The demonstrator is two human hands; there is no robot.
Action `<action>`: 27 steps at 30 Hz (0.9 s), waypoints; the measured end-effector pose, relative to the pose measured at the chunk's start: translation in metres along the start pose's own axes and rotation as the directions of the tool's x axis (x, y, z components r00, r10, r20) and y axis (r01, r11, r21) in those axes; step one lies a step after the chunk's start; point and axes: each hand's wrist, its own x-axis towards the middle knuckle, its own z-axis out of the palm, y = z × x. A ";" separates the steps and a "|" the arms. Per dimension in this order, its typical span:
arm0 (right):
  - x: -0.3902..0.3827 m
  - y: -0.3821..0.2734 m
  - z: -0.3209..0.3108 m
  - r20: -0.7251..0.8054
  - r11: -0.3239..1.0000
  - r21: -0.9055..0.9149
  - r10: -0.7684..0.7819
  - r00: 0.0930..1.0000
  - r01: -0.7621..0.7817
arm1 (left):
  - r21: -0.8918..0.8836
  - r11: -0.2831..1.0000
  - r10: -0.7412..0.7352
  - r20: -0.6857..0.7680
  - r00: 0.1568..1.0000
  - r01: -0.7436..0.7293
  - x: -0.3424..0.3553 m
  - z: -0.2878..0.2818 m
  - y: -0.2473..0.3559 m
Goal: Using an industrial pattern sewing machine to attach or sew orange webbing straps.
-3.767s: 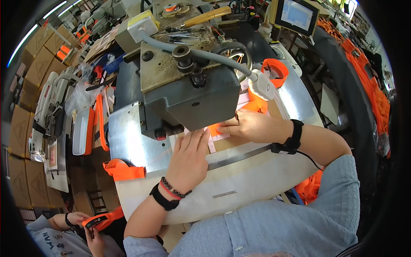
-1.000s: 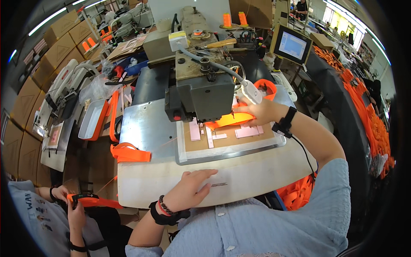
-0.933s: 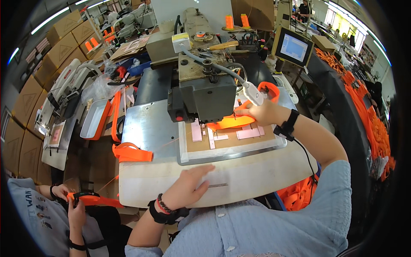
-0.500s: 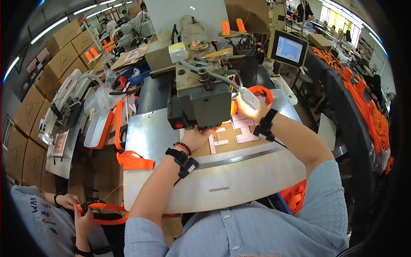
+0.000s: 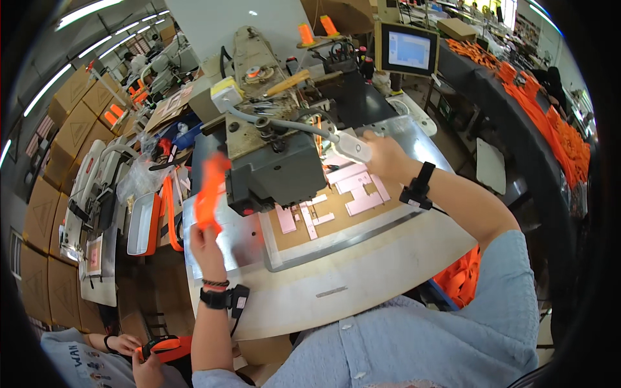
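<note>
My left hand (image 5: 206, 240) is closed on an orange strap (image 5: 210, 197), lifted up left of the sewing machine head (image 5: 272, 178) and blurred by motion. My right hand (image 5: 387, 155) is right of the head, its fingers bent beside the white lamp (image 5: 354, 147) on a grey hose; what they touch or hold is hidden. Below the head, pink templates (image 5: 359, 197) are fixed to a brown board (image 5: 330, 226) inside a pale frame on the metal plate.
A screen (image 5: 404, 48) stands at back right, a long dark bench with orange straps (image 5: 543, 123) further right. A white-and-orange tray (image 5: 141, 220) and cardboard boxes (image 5: 45, 226) are left. A co-worker's hands (image 5: 147, 368) hold an orange strap at lower left. Orange straps (image 5: 459, 278) fill a bin below.
My left hand has moved from under the machine head out to the left and up, taking the orange strap off the pink templates. My right hand has shifted slightly upward beside the lamp.
</note>
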 end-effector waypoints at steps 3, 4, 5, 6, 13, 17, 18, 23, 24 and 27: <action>-0.002 0.010 0.011 -0.133 0.998 -0.025 -0.054 0.990 0.052 | -0.506 0.844 -0.197 0.017 0.980 0.178 -0.017 -0.016 0.009; -0.001 0.014 0.012 0.036 0.999 0.019 0.026 0.999 -0.027 | -0.595 0.770 -0.240 0.067 0.968 0.232 -0.022 -0.021 0.013; 0.001 0.004 0.012 0.058 0.982 0.188 0.024 0.998 -0.034 | -0.674 0.686 -0.281 0.105 0.954 0.276 -0.030 -0.030 0.015; 0.004 -0.007 0.013 0.082 0.935 0.352 0.017 0.996 -0.045 | -0.701 0.646 -0.285 0.143 0.948 0.300 -0.034 -0.042 0.001; 0.022 -0.028 0.015 0.489 0.907 0.312 0.104 0.866 -0.285 | -0.620 0.784 -0.246 -0.276 0.929 0.024 -0.028 -0.105 -0.021; -0.028 -0.018 -0.031 0.299 0.998 0.053 -0.043 0.953 0.028 | -0.584 0.803 -0.328 -0.269 0.906 0.117 -0.043 -0.122 -0.002; -0.040 -0.021 -0.049 0.305 0.991 0.122 -0.084 0.949 0.049 | -0.550 0.822 -0.357 -0.298 0.885 0.147 -0.055 -0.137 -0.008; -0.146 -0.042 -0.156 0.305 0.912 0.288 0.202 0.931 -0.292 | 0.349 0.902 -0.154 -0.289 0.945 0.254 -0.113 -0.181 -0.054; -0.174 -0.040 -0.166 0.270 0.858 0.348 0.295 0.916 -0.379 | 0.321 0.918 -0.104 -0.366 0.925 0.231 -0.115 -0.162 -0.056; -0.265 -0.023 -0.181 0.172 0.592 0.550 0.609 0.774 -0.588 | -0.036 0.987 -0.163 -0.216 0.963 0.159 -0.123 -0.085 0.018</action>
